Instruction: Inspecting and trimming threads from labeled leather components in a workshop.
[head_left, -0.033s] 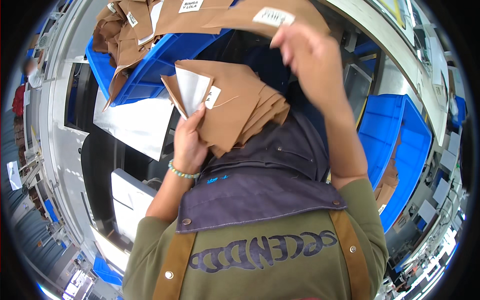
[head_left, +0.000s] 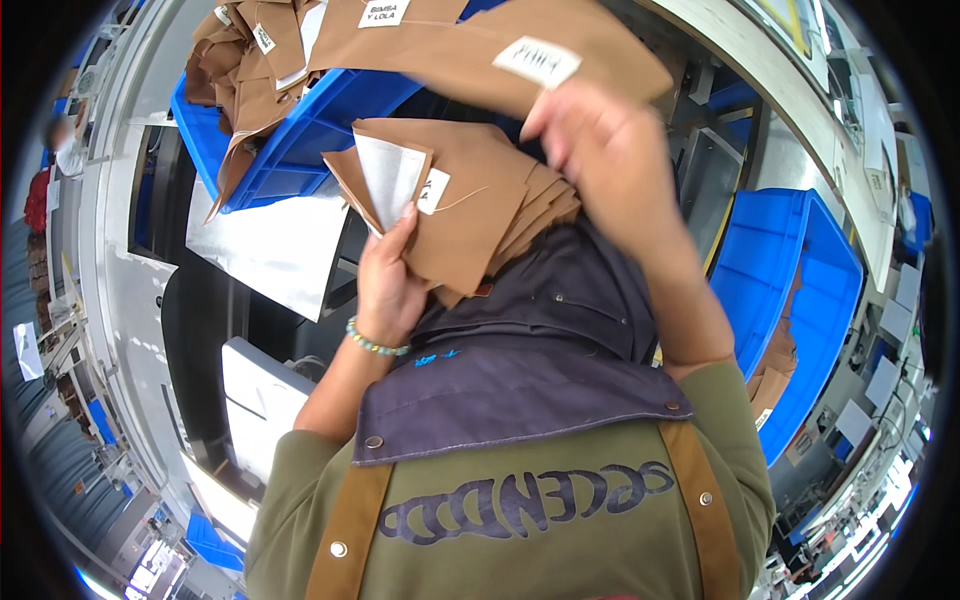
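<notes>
My left hand (head_left: pixel 385 285) grips a fanned stack of brown cut fabric pieces (head_left: pixel 480 215), a white piece and a small white tag showing at its front. A beaded bracelet sits on that wrist. My right hand (head_left: pixel 600 150) is raised above the stack and pinches one larger brown fabric piece (head_left: pixel 450 50) with white labels, held over the blue bin (head_left: pixel 300 130). More brown pieces lie heaped in that bin at the upper left.
A second blue bin (head_left: pixel 800 290) with a few brown pieces stands at the right. A dark apron bib (head_left: pixel 540 350) over an olive shirt fills the lower middle. A grey metal work surface (head_left: pixel 260 250) and a white machine part (head_left: pixel 255 390) lie at the left.
</notes>
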